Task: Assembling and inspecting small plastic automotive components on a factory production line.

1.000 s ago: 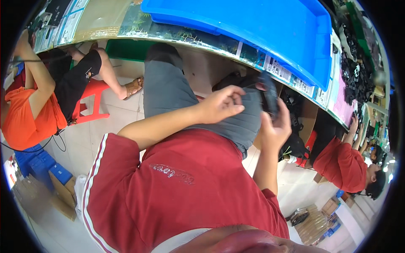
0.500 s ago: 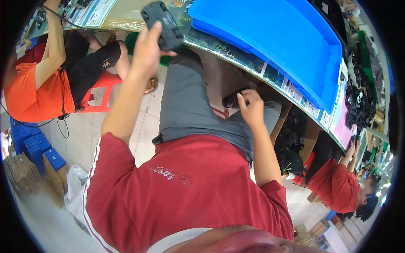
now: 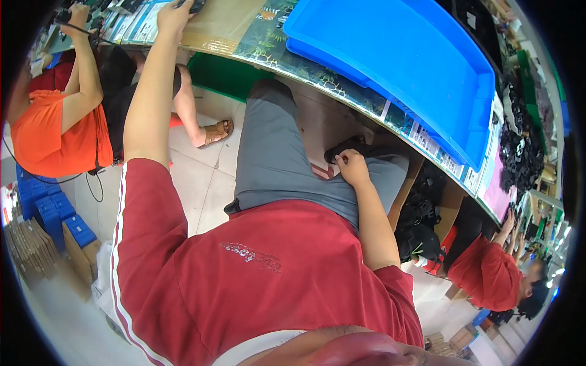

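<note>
My left hand (image 3: 174, 13) is stretched far forward onto the workbench (image 3: 268, 36), its fingers closed over a black device (image 3: 196, 5) that is mostly cut off by the top edge. My right hand (image 3: 352, 166) rests on my lap over grey shorts and pinches a small black part (image 3: 339, 149) just under the bench edge. A large blue tray (image 3: 397, 61) sits on the bench between the two hands, to the right of my left arm.
A seated person in orange (image 3: 55, 134) works at the left. A person in red (image 3: 488, 274) works at the right, near a heap of black parts (image 3: 519, 146). A green bin (image 3: 223, 73) stands under the bench. Blue crates (image 3: 55, 213) and cardboard (image 3: 30, 244) stand lower left.
My left hand lifted the black device from my lap up and forward onto the bench. My right hand dropped to my lap and took hold of a small black part.
</note>
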The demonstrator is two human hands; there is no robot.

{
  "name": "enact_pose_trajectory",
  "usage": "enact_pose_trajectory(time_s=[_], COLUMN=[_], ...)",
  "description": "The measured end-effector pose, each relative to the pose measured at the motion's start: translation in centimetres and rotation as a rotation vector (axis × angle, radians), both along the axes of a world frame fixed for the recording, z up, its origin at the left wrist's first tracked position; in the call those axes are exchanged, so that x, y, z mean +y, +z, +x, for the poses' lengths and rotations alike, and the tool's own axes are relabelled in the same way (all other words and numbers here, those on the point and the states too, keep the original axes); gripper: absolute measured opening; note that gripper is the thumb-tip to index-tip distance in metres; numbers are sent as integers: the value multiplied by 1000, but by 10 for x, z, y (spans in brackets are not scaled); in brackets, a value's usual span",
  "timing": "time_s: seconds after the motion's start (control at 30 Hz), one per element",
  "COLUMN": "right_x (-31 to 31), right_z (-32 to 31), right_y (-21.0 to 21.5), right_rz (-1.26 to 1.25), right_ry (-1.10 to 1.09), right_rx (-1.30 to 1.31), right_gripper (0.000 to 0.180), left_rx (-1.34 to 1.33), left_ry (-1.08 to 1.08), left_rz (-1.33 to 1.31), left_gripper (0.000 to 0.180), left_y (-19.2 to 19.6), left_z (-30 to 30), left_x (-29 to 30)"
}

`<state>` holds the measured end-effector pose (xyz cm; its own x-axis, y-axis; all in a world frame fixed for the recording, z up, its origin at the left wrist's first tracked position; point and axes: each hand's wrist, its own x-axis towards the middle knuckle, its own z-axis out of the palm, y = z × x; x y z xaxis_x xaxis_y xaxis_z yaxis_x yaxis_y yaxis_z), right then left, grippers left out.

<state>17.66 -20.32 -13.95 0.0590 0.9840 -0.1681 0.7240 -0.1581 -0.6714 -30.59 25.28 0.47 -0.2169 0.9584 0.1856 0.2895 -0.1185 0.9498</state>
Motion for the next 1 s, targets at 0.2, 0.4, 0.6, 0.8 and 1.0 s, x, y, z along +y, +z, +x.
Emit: enact_pose_trajectory(time_s=[0.2,0.4,0.6,0.8,1.0], right_x=[-14,-9,-29,-70,-113], right_z=[9,15,16,37,82], right_y=[-3,-12,49,108,370], right_rz=[-85,10,188,357,687], right_ry=[-29,-50,-363,-685,-35], right_rx=[-60,-61,201,470,269], right_gripper=[20,21,12,6,52], left_rx=[162,54,201,-149,-150], left_ry=[56,214,237,-300,-594], left_rz=[-28,51,236,184,381], left_gripper=[64,84,56,31,25], left_y=[-4,-4,-20,18,79], left_z=[17,-1,29,119,209], left_x=[15,0,-63,-210,-246])
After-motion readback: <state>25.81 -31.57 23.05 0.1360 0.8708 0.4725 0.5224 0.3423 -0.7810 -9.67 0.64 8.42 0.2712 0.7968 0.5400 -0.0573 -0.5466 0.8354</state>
